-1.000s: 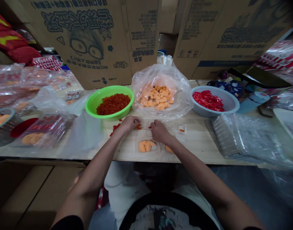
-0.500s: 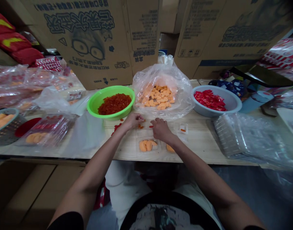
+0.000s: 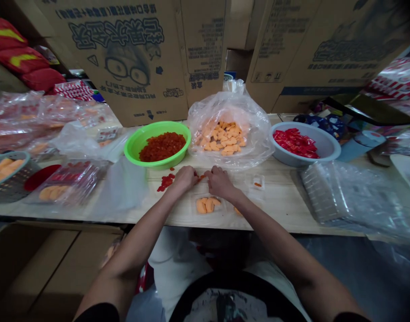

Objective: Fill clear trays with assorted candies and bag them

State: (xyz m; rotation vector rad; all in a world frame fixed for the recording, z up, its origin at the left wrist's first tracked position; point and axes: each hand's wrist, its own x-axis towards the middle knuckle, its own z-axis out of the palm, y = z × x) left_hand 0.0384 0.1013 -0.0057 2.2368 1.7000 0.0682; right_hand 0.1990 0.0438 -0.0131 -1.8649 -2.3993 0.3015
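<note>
My left hand (image 3: 188,177) and my right hand (image 3: 219,182) are close together over the back of a clear plastic tray (image 3: 197,208), fingers curled down. A small orange-red gummy-like piece (image 3: 201,177) shows in the gap between the fingertips. What either hand pinches is too small and hidden to tell. Orange curved pieces (image 3: 209,205) lie in the tray's front compartment. My right forearm partly covers a second tray with an orange piece (image 3: 237,211); a single orange-red bit (image 3: 258,184) sits in its back corner. Left of my left hand lie loose red pieces (image 3: 165,182).
Behind my hands stand a green bowl (image 3: 127,150) of orange-red pieces, a clear bag (image 3: 258,143) of orange pieces and a blue-grey bowl (image 3: 329,150) of red packets. Stacked clear trays (image 3: 346,192) lie right, packed trays (image 3: 67,181) left. Cardboard boxes (image 3: 205,53) rise behind.
My hands have come closer together. The left moved slightly down and its fingers turned downward; the right stays over the tray's back. The camera view shifted slightly.
</note>
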